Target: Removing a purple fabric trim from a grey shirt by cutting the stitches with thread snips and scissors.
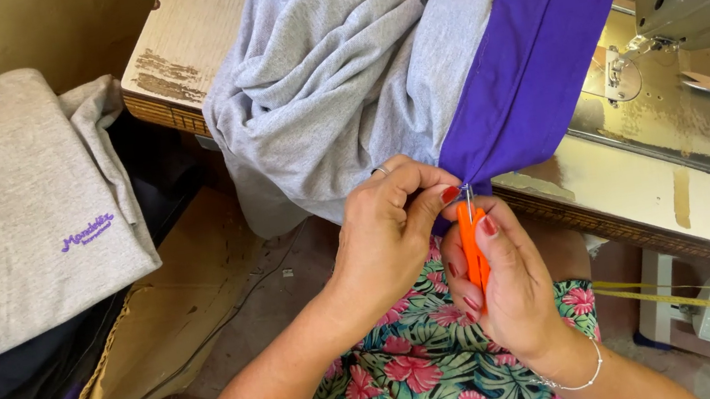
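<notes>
While pinching purple band [529,55], left hand [387,232]; right hand [506,285] gripping orange snips [471,248].

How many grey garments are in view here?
2: one grey garment with a purple band bunched on the sewing table, one folded garment on the pile at left. Others may be hidden underneath.

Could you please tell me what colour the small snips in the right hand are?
Orange snips, clearest in the head view.

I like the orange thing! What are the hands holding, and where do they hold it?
The right hand grips orange thread snips around their handle. The left hand pinches the purple band's corner.
</notes>
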